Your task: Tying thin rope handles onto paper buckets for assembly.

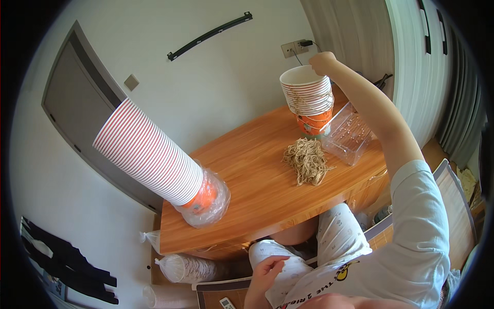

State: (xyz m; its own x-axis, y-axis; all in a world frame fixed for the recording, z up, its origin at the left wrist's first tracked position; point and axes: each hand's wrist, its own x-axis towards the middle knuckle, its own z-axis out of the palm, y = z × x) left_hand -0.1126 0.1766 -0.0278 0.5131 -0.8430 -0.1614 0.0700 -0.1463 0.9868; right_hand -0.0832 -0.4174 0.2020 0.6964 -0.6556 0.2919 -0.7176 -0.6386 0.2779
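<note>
My right hand (322,63) is closed at the right rim of a stack of white paper buckets (307,92) at the back of the table. What its fingers hold, if anything, is hidden. Strands of twine are draped around the stack, whose lowest bucket is orange. In front of it lies a loose heap of tan twine (307,160). To the right sits a clear plastic tray (351,135) with small bits in it. My left hand (268,269) is down by my lap, its fingers loosely stretched and holding nothing.
A long stack of nested paper buckets (149,154) leans left from the wooden table (247,180), its orange end in clear plastic. Bagged stacks of cups (193,269) lie below the table. A remote control (227,303) is near the lower edge. A plug (306,43) sits in the wall socket.
</note>
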